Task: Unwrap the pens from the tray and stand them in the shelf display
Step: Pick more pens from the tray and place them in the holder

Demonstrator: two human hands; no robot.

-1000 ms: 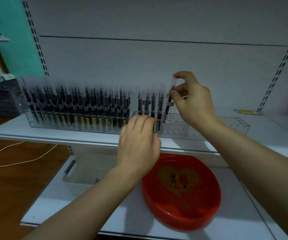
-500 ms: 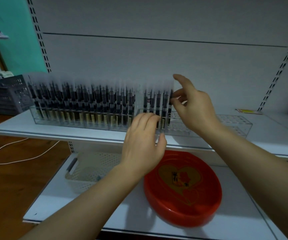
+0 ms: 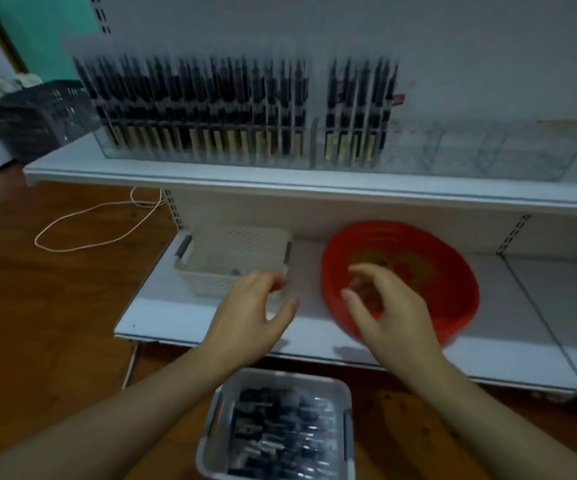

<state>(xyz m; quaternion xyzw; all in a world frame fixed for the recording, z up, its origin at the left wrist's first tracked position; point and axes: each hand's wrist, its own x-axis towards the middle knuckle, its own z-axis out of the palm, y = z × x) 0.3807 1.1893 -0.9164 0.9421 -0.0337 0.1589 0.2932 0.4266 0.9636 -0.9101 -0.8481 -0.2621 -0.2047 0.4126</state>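
White metal shelving point(image 3: 315, 188) fills the upper and middle of the frame, standing on a brown wooden floor point(image 3: 55, 306) where a pale cord point(image 3: 100, 220) loops at the left. On the upper shelf a clear acrylic display rack point(image 3: 470, 154) holds dense rows of standing pens point(image 3: 193, 105), its right-hand compartments bare. On the lower shelf sit a white perforated basket point(image 3: 231, 244) and a red round tray point(image 3: 446, 271). At the bottom centre, a clear plastic tray point(image 3: 335, 386) on the floor holds the wrapped pens point(image 3: 280, 434), lying in a loose pile.

Both hands hover above that tray, holding nothing: the left hand point(image 3: 245, 317) has its fingers spread and relaxed, the right hand point(image 3: 387, 306) has its fingers loosely curled around empty air.

The next step looks like fetching another pen. Picking one by its end, rather than digging into the pile, should keep the wrappers from tangling; the wrapper probably belongs in the basket or red tray. Blur softens fine detail throughout.
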